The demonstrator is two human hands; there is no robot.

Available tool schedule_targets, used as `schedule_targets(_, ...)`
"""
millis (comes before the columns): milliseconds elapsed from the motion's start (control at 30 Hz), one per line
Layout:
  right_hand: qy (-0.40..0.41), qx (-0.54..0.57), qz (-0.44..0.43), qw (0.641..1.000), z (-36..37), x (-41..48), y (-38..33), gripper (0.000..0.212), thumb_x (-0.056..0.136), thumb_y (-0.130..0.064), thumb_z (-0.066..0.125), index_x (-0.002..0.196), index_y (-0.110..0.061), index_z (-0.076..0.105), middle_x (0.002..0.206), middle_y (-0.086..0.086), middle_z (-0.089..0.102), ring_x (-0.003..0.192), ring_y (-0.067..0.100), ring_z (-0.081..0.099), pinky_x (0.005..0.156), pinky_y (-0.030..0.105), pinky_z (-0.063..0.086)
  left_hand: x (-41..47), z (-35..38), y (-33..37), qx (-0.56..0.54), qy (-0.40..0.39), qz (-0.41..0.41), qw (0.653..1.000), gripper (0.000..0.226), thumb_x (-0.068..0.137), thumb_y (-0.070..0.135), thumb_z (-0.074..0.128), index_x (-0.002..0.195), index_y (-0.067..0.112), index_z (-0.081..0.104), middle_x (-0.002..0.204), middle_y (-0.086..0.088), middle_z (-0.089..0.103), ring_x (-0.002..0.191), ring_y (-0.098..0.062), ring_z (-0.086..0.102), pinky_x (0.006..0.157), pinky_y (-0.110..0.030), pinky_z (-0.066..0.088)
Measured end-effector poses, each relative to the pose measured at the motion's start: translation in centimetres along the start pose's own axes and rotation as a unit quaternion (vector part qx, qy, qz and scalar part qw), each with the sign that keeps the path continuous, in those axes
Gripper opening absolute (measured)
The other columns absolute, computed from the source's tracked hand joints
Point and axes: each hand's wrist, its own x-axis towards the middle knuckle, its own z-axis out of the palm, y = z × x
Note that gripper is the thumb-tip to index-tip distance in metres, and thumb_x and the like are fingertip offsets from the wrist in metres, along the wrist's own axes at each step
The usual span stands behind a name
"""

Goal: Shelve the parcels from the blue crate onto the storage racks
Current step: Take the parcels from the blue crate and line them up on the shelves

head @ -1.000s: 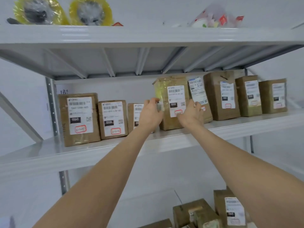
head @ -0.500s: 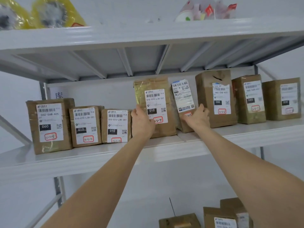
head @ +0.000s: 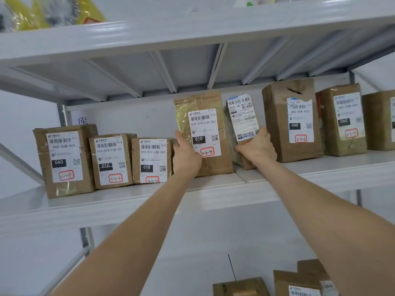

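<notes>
- Our left hand (head: 186,155) grips the lower left edge of the tall parcel (head: 203,127). The thumb lies up along the front edge, and the fingers pass round the side out of sight.
- Our right hand (head: 256,148) is curled round the lower part of the slim parcel (head: 242,118), with the fingers wrapped over its right edge.
- Both parcels are at the centre of the frame on the middle shelf (head: 213,189), just beside each other.
- The tall parcel stands upright on the shelf and is marked 3-2-4 in a red ring.
- The slim parcel leans with its top to the left. We cannot tell whether its foot rests on the shelf.
- Box 3-2-3 (head: 151,161) stands just left of our left hand. Further left are box 3-2-2 (head: 111,161) and a taller end box (head: 64,161).
- Box 3-2-6 (head: 292,120) stands just right of our right hand, with another box (head: 342,120) beyond it.
- The top shelf (head: 192,24) crosses the upper frame, with yellow bags (head: 53,11) on it at the upper left.
- More boxes (head: 299,280) sit at the lower right.
</notes>
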Motion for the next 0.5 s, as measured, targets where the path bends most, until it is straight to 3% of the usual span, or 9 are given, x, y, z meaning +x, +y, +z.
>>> schedule_targets(100, -0.011, -0.003, -0.008, 1.0, -0.4, -0.2, 0.2, 0.101, 0.066, -0.044, 0.079, 0.143, -0.016, 0.02, 0.14, 0.007, 0.038, 0.125, 0.031, 0.044, 0.095, 0.043, 0.042, 0.1, -0.1, -0.2, -0.007, -0.004, -0.015, 1.0, 0.078, 0.09, 0.008, 0.054, 0.15, 0.011, 0.004, 0.143, -0.019, 0.036, 0.123, -0.034, 0.047, 0.093, -0.043, 0.043)
schedule_targets(267, -0.035, 0.066, 0.035, 0.997, -0.6, -0.6, 0.6, 0.125, 0.055, -0.056, 0.082, 0.149, -0.018, 0.01, 0.15, 0.006, 0.034, 0.135, 0.034, 0.035, 0.107, 0.051, 0.035, -0.4, 0.0, 0.5, -0.018, -0.027, -0.026, 0.999, 0.061, 0.092, 0.01, 0.051, 0.143, 0.007, 0.018, 0.138, -0.023, 0.038, 0.115, -0.037, 0.051, 0.085, -0.038, 0.041)
schedule_targets(500, -0.029, 0.1, 0.02, 0.994, -0.6, -1.4, 0.1, 0.105, 0.057, -0.047, 0.085, 0.139, -0.013, 0.029, 0.138, 0.006, 0.046, 0.124, 0.029, 0.048, 0.101, 0.045, 0.043, -1.4, -0.9, 1.5, -0.001, -0.032, -0.02, 0.999, 0.048, 0.092, 0.01, 0.049, 0.134, 0.0, 0.027, 0.134, -0.022, 0.044, 0.114, -0.036, 0.052, 0.081, -0.036, 0.041)
